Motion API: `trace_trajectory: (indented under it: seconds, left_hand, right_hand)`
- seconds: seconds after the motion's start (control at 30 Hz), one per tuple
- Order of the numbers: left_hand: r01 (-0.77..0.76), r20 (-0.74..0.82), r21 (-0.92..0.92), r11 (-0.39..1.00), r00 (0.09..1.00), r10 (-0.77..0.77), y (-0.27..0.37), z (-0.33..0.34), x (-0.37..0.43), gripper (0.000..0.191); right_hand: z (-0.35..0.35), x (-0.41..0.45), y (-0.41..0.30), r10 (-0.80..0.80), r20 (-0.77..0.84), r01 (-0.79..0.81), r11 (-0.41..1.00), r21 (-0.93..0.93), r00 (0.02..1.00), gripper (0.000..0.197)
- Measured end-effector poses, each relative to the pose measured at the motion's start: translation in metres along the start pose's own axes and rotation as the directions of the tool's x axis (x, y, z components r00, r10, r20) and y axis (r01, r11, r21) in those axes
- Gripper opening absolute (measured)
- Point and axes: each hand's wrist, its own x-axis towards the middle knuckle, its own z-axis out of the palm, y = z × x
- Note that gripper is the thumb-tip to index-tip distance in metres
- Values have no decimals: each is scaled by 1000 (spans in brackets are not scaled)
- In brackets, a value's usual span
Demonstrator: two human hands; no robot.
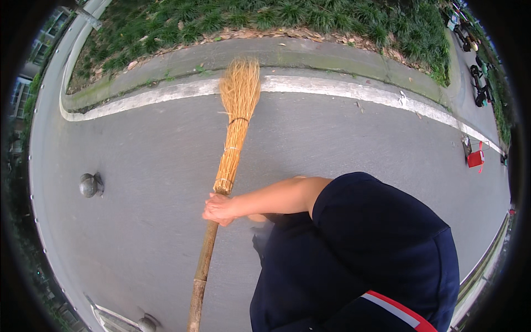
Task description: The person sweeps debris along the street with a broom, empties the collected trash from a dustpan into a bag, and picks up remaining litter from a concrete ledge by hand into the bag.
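My right hand [219, 209] is closed around the bamboo handle [202, 265] of a broom, just below the binding of its head. The straw-coloured twig broom head [239, 99] is tied at several places and fans out toward the top of the view. Its slightly blurred tips lie over the white painted line [315, 85] and reach the foot of the concrete kerb [286, 52]. The handle's lower end runs out of the bottom of the picture. My left hand is out of view. A small patch of skin shows beneath my right forearm, but I cannot tell what it belongs to.
Grey pavement [166, 153] spreads around me. Behind the kerb, dry leaves [315, 35] edge a bed of grassy plants [257, 14]. Round bollards [88, 185] stand at left and lower left. A red container [476, 159] sits at right, with parked two-wheelers [481, 85] farther off.
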Motion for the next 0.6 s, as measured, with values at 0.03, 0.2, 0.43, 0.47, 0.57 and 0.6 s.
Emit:
trace_trajectory:
  seconds: [0.03,0.2,0.43,0.47,0.57,0.6]
  left_hand:
    - [-1,2,13,1000,1000,1,2,11,-39,4]
    - [67,-28,64,996,997,-66,15,40,-219,4]
    - [520,490,-58,852,759,-429,-38,-16,-436,19]
    - [552,464,-83,829,758,-458,-42,-34,-471,17]
    - [552,559,-153,819,732,-389,-19,-109,-558,21]
    - [504,466,-191,843,802,-374,11,-139,-589,17]
  right_hand:
    - [-3,-45,18,7,-6,-7,1000,5,1000,14]
    - [-115,-299,48,314,493,-368,930,15,812,18]
    - [-222,-663,5,620,444,-626,764,-153,648,16]
    - [-233,-704,-10,615,446,-614,771,-167,650,16]
    - [-265,-799,-63,641,440,-636,750,-184,629,19]
    - [-265,-822,-87,584,432,-571,802,-175,687,17]
